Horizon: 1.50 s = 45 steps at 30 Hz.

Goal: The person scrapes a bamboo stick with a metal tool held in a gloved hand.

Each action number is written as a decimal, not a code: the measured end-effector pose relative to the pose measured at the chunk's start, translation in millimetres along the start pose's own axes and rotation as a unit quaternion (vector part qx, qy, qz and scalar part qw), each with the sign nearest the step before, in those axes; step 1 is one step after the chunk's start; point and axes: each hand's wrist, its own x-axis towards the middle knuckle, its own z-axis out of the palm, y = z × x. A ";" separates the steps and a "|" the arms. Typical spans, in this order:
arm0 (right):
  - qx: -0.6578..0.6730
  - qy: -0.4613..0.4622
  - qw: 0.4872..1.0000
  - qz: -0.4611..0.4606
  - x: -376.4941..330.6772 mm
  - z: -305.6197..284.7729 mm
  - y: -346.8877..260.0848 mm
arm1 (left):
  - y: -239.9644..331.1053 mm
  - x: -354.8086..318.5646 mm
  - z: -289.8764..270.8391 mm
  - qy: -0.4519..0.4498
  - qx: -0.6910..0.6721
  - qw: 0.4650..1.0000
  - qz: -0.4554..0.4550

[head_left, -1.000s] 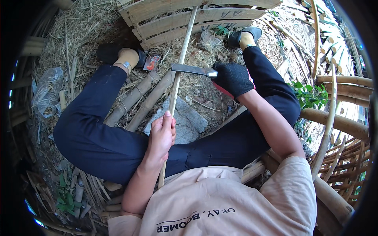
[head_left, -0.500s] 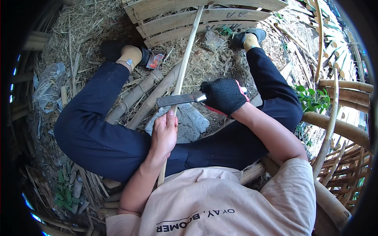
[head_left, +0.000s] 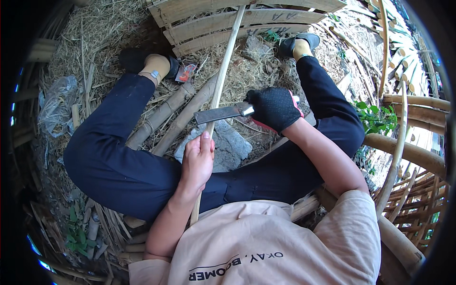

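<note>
A long pale bamboo strip (head_left: 223,76) runs from beside my body, between my legs, up to the wooden crate. My bare left hand (head_left: 198,159) is closed round it, thumb lying along the top. In a black and red glove, my right hand (head_left: 275,110) grips the handle of a broad-bladed knife (head_left: 217,114). The flat grey blade lies across the strip just beyond my left thumb, its tip past the strip's left side. Most of the handle is hidden in the glove. Below the strip sits a grey rock (head_left: 228,145).
A slatted wooden crate (head_left: 247,26) stands on straw between my feet. Bamboo poles (head_left: 164,116) lie on the ground left of the rock. At the right are a stack of cut bamboo (head_left: 406,71) and a woven bamboo basket (head_left: 418,209). A clear plastic bag (head_left: 59,107) lies far left.
My right hand and the knife have shifted slightly away from my body along the strip and a little to the right, the blade tilting more. My left hand stays in place.
</note>
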 end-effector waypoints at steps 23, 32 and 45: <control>0.008 0.013 0.997 -0.074 -3.9 -8.4 -8.9 | 7.3 -8.3 -2.1 -0.049 -0.084 0.994 -0.057; 0.008 0.037 0.999 -0.025 1.3 -1.8 5.6 | 4.3 -4.5 0.0 -0.052 -0.069 0.996 -0.031; 0.013 0.002 1.000 -0.020 5.0 -7.5 9.8 | -1.9 -2.0 0.5 -0.039 -0.043 0.998 -0.019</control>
